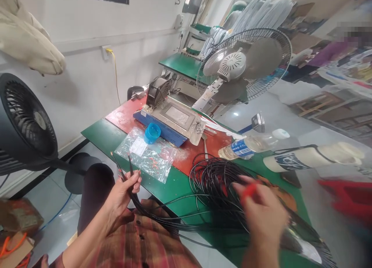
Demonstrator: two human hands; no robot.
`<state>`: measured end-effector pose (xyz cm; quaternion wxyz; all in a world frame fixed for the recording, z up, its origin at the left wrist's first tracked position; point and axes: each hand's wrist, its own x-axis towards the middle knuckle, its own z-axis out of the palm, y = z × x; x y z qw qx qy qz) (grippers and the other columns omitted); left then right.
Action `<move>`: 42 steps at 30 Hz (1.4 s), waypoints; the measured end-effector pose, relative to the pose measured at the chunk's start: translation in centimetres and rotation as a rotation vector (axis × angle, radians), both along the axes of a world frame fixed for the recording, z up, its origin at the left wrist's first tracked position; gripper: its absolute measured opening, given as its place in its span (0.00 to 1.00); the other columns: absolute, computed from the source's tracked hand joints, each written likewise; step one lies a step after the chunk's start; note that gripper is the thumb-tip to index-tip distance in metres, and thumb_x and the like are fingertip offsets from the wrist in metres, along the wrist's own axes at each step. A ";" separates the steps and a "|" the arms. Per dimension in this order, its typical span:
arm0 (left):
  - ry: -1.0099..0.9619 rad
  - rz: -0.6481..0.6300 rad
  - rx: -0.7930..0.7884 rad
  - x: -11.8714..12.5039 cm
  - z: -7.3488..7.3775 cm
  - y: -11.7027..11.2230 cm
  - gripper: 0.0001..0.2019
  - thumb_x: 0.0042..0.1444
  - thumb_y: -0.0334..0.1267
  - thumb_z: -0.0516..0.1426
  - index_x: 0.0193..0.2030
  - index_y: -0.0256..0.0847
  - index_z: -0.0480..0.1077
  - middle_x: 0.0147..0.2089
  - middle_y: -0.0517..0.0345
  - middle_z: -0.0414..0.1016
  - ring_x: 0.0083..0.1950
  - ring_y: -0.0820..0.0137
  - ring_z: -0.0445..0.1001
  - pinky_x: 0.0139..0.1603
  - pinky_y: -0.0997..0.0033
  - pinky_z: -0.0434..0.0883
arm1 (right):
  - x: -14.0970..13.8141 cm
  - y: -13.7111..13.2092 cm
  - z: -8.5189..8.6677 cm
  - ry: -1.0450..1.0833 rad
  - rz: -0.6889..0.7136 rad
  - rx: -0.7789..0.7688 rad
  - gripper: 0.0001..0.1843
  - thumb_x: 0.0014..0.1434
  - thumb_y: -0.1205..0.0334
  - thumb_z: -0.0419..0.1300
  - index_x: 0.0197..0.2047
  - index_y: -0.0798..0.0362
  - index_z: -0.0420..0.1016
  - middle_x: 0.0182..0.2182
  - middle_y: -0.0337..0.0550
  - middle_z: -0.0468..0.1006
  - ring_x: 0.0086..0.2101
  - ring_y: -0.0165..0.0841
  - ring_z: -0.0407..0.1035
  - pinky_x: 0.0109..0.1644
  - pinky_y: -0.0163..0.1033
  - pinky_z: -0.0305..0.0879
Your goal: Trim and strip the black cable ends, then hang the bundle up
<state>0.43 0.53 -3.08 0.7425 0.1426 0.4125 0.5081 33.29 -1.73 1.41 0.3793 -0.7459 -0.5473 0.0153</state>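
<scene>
My left hand (128, 188) is closed around a bundle of thin black cables (162, 220). A few cable ends stick up past its fingers, with copper-coloured tips. The bundle runs low across my lap to the right, toward a large loose coil of black cable (216, 178) on the table. Over the right side of that coil is my right hand (261, 206), smeared by motion. Something red shows at its fingers, too blurred to name, and whether it grips a cable is not clear.
A clear plastic bag (161, 165) with small copper-coloured bits lies beside a blue cup (152, 133). Behind them sits a blue-sided metal solder pot (177, 116). A water bottle (241, 147), a white flask (308, 157), a large fan (232, 64) and a black fan (26, 122) stand around.
</scene>
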 end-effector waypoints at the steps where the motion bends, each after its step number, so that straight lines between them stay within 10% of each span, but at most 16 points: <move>1: 0.014 0.001 0.010 0.1 0.2 0.0 0.07 0.49 0.34 0.62 0.33 0.32 0.72 0.27 0.60 0.64 0.22 0.84 0.58 0.20 0.83 0.55 | -2.5 0.3 -0.4 0.046 0.178 -0.072 0.16 0.49 0.47 0.60 0.35 0.51 0.72 0.35 0.47 0.73 0.34 0.37 0.66 0.36 0.41 0.60; 5: 0.084 0.021 0.051 0.5 1.2 0.2 0.07 0.48 0.34 0.63 0.30 0.32 0.71 0.25 0.61 0.62 0.21 0.85 0.54 0.19 0.83 0.51 | -11.3 1.7 -1.7 0.120 0.736 -0.399 0.16 0.49 0.51 0.63 0.37 0.52 0.71 0.35 0.43 0.70 0.35 0.33 0.64 0.37 0.35 0.60; 9: 0.132 0.029 0.070 0.7 1.6 0.4 0.08 0.47 0.34 0.63 0.27 0.32 0.69 0.23 0.63 0.60 0.20 0.85 0.52 0.19 0.81 0.48 | -15.0 2.3 -2.0 0.149 0.911 -0.525 0.11 0.54 0.53 0.59 0.31 0.53 0.68 0.28 0.37 0.66 0.29 0.28 0.60 0.32 0.32 0.54; 32: 0.433 0.001 0.058 2.6 1.1 3.4 0.15 0.38 0.41 0.67 0.30 0.31 0.74 0.16 0.68 0.53 0.19 0.83 0.47 0.19 0.78 0.44 | -14.2 4.1 -3.5 0.438 0.781 -0.517 0.24 0.56 0.52 0.55 0.16 0.56 0.53 0.16 0.34 0.53 0.20 0.23 0.49 0.23 0.31 0.41; 42: 0.301 -0.124 0.127 2.1 1.4 2.8 0.14 0.45 0.39 0.64 0.37 0.31 0.75 0.19 0.61 0.64 0.21 0.80 0.57 0.23 0.77 0.54 | -15.7 5.6 -3.5 1.303 0.593 -0.583 0.24 0.47 0.41 0.61 0.24 0.57 0.66 0.14 0.31 0.58 0.12 0.19 0.48 0.12 0.27 0.40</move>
